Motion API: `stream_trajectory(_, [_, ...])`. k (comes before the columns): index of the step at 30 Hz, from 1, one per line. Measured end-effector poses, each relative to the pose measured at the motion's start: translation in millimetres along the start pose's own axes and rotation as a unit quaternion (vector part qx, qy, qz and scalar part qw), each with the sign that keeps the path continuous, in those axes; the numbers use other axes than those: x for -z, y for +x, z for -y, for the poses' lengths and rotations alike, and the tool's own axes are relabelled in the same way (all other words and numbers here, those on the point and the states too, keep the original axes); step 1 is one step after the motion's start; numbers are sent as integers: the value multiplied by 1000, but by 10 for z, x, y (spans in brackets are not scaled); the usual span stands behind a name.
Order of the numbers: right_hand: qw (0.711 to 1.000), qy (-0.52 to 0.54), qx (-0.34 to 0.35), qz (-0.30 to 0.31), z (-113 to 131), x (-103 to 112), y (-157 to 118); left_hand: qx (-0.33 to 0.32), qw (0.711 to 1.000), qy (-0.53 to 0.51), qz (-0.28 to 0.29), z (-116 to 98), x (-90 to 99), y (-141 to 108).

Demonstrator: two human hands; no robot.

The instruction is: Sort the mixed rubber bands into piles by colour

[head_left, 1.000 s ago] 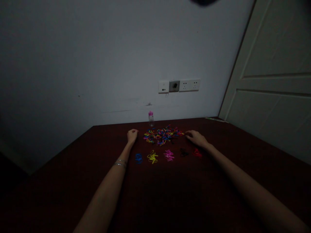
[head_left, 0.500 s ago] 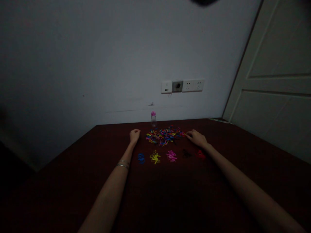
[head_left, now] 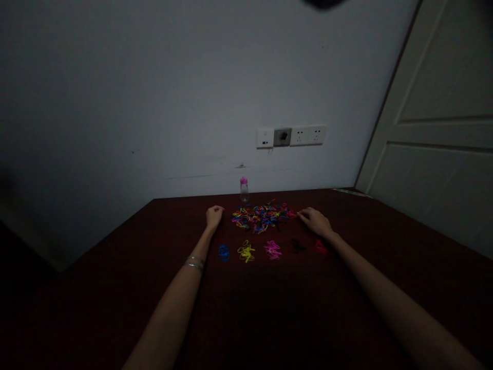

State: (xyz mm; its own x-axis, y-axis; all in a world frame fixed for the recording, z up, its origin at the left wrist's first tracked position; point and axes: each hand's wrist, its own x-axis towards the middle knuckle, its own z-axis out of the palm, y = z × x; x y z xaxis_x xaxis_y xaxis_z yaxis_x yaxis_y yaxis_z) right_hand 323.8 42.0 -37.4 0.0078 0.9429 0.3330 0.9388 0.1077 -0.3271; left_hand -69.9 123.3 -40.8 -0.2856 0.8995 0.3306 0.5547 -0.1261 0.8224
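A loose pile of many-coloured rubber bands (head_left: pixel 262 216) lies on the dark red-brown table (head_left: pixel 269 308). At the pile's right edge my right hand (head_left: pixel 316 221) has its fingertips pinched on what looks like a red rubber band. My left hand (head_left: pixel 214 217) rests closed on the table, left of the pile, with nothing visible in it. Nearer to me runs a row of small heaps: blue bands (head_left: pixel 224 253), yellow bands (head_left: pixel 246 252), pink bands (head_left: pixel 273 250), black bands (head_left: pixel 297 245) and red bands (head_left: pixel 320 246). The red heap lies close to my right wrist.
Behind the pile stands a small clear bottle (head_left: pixel 244 192) with a pink top. A pale wall (head_left: pixel 192 103) with sockets (head_left: pixel 308 135) rises at the table's back edge. To the right is a panelled door (head_left: pixel 435 169). The light is dim.
My right hand has shifted very slightly right at the pile's edge, and red shows at its fingertips. My left hand stays in place. The whole view has moved a little.
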Motion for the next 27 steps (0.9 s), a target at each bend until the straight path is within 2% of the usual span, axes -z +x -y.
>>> stream_trajectory(3, [999, 28, 13, -15, 37, 20, 13, -1, 1000, 2, -2, -10, 9, -14])
stream_trajectory(6, [996, 63, 55, -24, 189, 44, 30, -1, 1000, 3, 1, -2, 9, -14])
stream_trajectory(10, [979, 119, 166, -15, 603, 75, -17, -4, 1000, 8, 3, 13, 5, -10])
stream_trajectory(13, [958, 133, 251, 30, 975, 94, -147, -8, 1000, 11, 3, 8, 8, -13])
stream_trajectory(18, [931, 109, 339, 83, 1440, 104, -450, -9, 1000, 7, 3, -25, 17, -21])
stream_trajectory(22, [918, 86, 370, 116, 1604, 105, -593, -8, 1000, 4, -5, -49, 19, -27])
stream_trajectory(27, [913, 88, 373, 136, 1627, 131, -615, -14, 1000, -11, -8, -56, 10, -33])
